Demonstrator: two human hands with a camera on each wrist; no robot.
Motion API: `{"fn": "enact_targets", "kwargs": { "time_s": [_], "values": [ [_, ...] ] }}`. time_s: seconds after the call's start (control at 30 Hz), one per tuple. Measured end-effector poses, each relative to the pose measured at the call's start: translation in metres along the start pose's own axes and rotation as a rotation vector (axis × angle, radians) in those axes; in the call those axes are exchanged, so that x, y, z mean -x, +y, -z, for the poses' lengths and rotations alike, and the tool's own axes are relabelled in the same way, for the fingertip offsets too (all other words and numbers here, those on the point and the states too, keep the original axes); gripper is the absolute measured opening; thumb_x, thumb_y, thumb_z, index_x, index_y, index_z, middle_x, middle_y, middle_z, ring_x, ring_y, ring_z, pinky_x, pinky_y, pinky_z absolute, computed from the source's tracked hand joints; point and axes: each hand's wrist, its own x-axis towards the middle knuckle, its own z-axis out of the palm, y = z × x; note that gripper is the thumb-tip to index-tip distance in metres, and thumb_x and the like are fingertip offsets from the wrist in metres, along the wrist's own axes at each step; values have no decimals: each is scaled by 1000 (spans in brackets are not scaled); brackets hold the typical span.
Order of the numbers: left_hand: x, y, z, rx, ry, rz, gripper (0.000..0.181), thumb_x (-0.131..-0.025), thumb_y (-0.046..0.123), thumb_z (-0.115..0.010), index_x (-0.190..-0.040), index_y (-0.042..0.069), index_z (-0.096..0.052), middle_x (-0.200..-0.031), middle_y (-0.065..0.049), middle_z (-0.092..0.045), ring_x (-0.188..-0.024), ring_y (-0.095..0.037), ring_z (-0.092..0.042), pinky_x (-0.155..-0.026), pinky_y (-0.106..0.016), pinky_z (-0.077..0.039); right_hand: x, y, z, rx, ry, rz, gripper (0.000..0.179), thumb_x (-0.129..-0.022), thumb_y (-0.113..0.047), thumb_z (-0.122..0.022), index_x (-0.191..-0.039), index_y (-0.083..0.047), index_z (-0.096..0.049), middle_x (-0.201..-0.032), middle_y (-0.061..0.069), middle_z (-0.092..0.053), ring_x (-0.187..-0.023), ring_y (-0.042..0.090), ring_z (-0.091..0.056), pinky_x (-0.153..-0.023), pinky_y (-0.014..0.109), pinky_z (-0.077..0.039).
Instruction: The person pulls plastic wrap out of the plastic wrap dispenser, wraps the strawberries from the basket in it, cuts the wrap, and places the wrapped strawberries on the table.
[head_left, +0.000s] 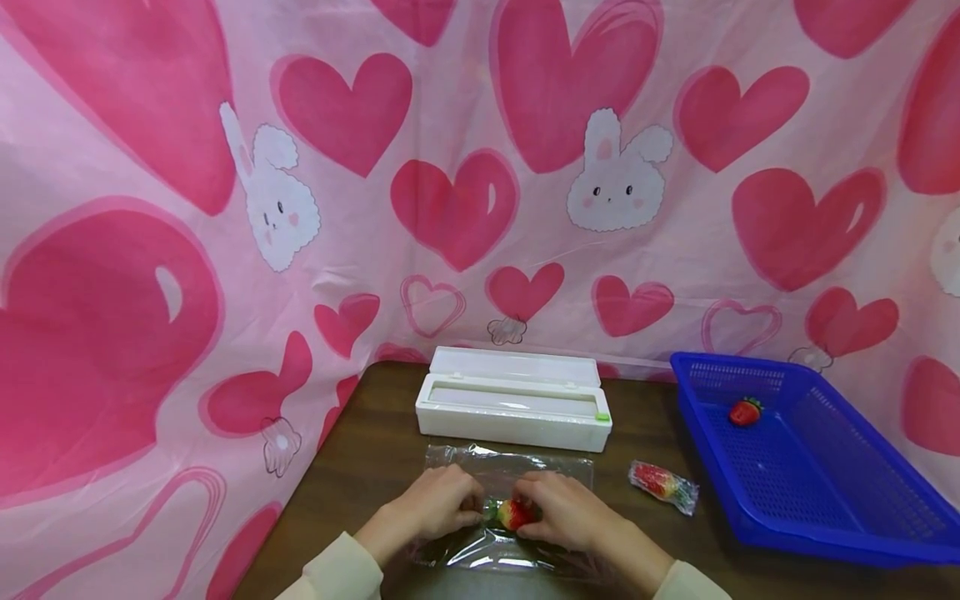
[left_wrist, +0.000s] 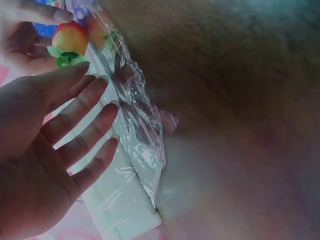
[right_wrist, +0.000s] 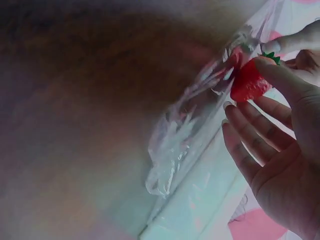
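A red and yellow strawberry [head_left: 514, 514] with green leaves lies over a sheet of clear plastic wrap [head_left: 495, 554] on the table. My right hand [head_left: 566, 508] pinches its red end between thumb and fingers, as the right wrist view shows of the strawberry [right_wrist: 250, 82]. The left hand [head_left: 438, 504] is at the leafy end, fingertips right by the leaves. In the left wrist view the fingers of that hand [left_wrist: 65, 130] are spread and gently bent, with nothing gripped. Crinkled wrap [left_wrist: 142, 135] shows beyond them.
Behind the wrap stands a white wrap dispenser box [head_left: 513, 423] with its lid raised. To the right lies a wrapped strawberry [head_left: 663, 485]. A blue basket [head_left: 750, 508] beyond it holds another strawberry [head_left: 745, 412]. A heart-patterned cloth [head_left: 457, 108] surrounds the brown table [head_left: 375, 417].
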Motion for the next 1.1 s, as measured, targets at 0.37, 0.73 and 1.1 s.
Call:
{"fn": "enact_targets", "kwargs": {
  "time_s": [0.37, 0.73, 1.1],
  "values": [
    [42, -12, 21, 42, 1, -49, 15, -83, 29, -84, -90, 22, -73, -83, 16, -61, -75, 1, -52, -64, -24, -47, 44, 5, 37, -27, -25, -20, 32, -88, -37, -80, -112, -18, -72, -102, -9, -65, -85, 5, -62, -68, 28, -53],
    [88, -15, 17, -186, 7, -207, 16, -73, 20, -88, -82, 25, -76, -83, 15, -57, -69, 0, -52, -64, -23, -47, 98, 20, 23, 96, -189, 112, 15, -84, -24, -84, -95, -24, -74, -90, -19, -58, -76, -5, -50, -64, 19, -49],
    [96, -28, 8, -74, 174, -273, 17, -86, 8, -79, -82, 22, -69, -79, 18, -59, -73, 5, -55, -65, -16, -46, 106, 29, 11, 27, -72, 81, 11, -91, -10, -76, -91, -21, -71, -88, -20, -52, -74, -7, -48, -61, 20, -48]
  ]
}}
